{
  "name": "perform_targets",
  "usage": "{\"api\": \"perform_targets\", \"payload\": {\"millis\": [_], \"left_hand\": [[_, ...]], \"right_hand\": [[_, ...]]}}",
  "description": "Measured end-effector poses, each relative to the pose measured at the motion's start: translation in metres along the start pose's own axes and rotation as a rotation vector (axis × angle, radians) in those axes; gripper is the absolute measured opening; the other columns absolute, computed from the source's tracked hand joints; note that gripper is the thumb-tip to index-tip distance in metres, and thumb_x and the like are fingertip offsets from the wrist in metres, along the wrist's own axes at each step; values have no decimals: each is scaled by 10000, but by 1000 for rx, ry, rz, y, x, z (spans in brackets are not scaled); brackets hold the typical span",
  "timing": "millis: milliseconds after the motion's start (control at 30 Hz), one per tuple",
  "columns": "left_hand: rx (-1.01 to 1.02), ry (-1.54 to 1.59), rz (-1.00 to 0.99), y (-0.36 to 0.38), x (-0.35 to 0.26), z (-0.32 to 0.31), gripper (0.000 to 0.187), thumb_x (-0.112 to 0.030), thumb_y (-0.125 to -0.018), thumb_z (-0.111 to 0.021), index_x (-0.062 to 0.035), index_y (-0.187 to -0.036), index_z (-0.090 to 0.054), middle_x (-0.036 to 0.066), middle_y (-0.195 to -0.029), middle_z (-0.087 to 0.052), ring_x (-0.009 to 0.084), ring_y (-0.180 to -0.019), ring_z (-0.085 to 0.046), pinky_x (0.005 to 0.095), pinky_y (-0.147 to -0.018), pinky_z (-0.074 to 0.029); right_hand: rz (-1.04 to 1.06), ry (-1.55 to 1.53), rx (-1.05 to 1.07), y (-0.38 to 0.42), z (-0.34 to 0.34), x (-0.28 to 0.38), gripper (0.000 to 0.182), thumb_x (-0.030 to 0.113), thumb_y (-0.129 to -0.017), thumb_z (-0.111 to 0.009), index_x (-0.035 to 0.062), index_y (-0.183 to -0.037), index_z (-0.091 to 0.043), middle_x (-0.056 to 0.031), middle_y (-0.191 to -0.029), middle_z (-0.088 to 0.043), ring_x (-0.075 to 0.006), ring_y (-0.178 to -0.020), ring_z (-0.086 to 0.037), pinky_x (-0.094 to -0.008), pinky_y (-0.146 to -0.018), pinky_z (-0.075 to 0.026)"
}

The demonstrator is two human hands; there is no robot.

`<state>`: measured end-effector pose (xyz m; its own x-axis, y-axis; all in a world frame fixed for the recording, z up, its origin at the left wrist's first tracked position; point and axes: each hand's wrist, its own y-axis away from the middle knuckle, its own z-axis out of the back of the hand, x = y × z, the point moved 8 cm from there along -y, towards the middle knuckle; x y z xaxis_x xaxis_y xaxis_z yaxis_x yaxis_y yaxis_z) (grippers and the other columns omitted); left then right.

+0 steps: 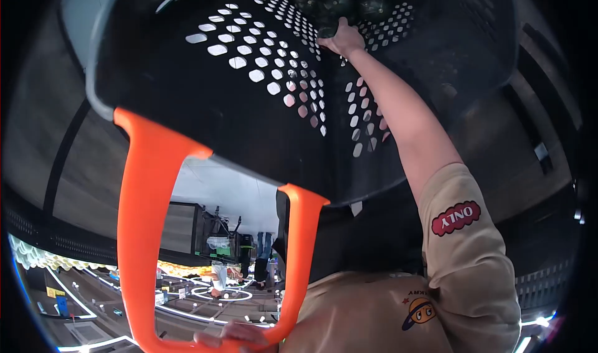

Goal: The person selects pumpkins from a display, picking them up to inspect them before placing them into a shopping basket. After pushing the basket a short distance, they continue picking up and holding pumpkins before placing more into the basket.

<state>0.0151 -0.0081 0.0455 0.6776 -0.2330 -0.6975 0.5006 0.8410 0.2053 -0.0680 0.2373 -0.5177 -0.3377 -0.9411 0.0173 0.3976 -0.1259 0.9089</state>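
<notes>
The right hand [341, 38] is deep inside a black basket [156, 73], fingers curled together around a dark round thing [326, 29] at the basket's far end. That thing sits at the fingertips, on the near edge of a cluster of similar dark round pieces [339, 1] heaped against the bottom (what they are cannot be made out). The bare forearm runs back from the hand along the perforated right wall to a beige sleeve [473, 259].

The left hand [227, 337] is low in the view, half cut off by the frame edge, with its fingers closed over the bar of the orange handle [144, 228], which loops from the basket's rim towards the body.

On the sleeve a red patch [456, 218] reads "ONLY" in white, seen upside down. The shirt front carries a small cartoon planet print [420, 312], and the lettering above it is too small to read.

The basket's walls close around the right hand on all sides, leaving only the arm's own path open. Through the handle loop a wide floor [205, 297] with white markings shows, where other people's legs [265, 253] stand well away.
</notes>
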Motion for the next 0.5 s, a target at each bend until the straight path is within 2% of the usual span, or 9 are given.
{"api": "perform_targets", "payload": {"millis": [67,100,133,233,367,433,500], "left_hand": [[1,-38,-24,0,-7,-10,394,-14,-768,-469,-197,-1107,-389,116,-1152,-354,130,-453,-417,203,-368,-332],[-3,-50,-29,-1,-9,-14,394,-15,-768,-470,-197,-1108,-388,116,-1151,-354,129,-453,-417,203,-368,-332],[-4,-62,-33,-1,-10,-17,393,-15,-768,-470,-197,-1108,-388,116,-1151,-355,129,-453,-417,202,-369,-333],[-1,-91,-51,-1,-14,-22,392,-17,-769,-471,-196,-1109,-388,117,-1150,-356,129,-453,-417,201,-370,-334],[10,-102,-69,0,-15,-24,391,-20,-770,-473,-195,-1110,-388,118,-1149,-357,128,-454,-416,200,-371,-336],[21,-90,-85,-1,-16,-24,391,-22,-770,-474,-194,-1110,-388,118,-1148,-358,128,-454,-416,199,-372,-337],[33,-73,-101,-2,-17,-23,390,-23,-770,-474,-194,-1110,-388,119,-1147,-359,127,-454,-415,199,-373,-338]], "right_hand": [[-82,-116,-16,-15,-12,2,903,606,-602,-693,35,-1214,-355,-259,-1150,-519,-329,-1088,-528,-381,-886,-459],[-94,-146,-10,-21,-20,3,867,623,-617,-680,-14,-1130,-391,-265,-1094,-540,-334,-1064,-539,-381,-878,-462],[-92,-150,-6,-27,-28,3,867,623,-617,-680,-14,-1130,-391,-265,-1094,-540,-334,-1064,-539,-381,-878,-462],[-80,-54,-258,-31,-23,2,817,627,-635,-671,-36,-1056,-443,-231,-1013,-573,-348,-970,-569,-372,-844,-472],[-108,-46,-214,-35,-30,-2,794,605,-663,-663,-26,-1096,-449,-235,-1096,-541,-351,-1038,-531,-388,-879,-445],[-114,-101,-89,-27,-23,-4,784,577,-683,-659,-5,-1159,-438,-217,-1188,-496,-351,-1129,-463,-422,-926,-401],[-89,-92,-54,-20,-20,-8,782,562,-687,-662,4,-1183,-430,-202,-1215,-483,-349,-1157,-435,-432,-942,-382]]}}
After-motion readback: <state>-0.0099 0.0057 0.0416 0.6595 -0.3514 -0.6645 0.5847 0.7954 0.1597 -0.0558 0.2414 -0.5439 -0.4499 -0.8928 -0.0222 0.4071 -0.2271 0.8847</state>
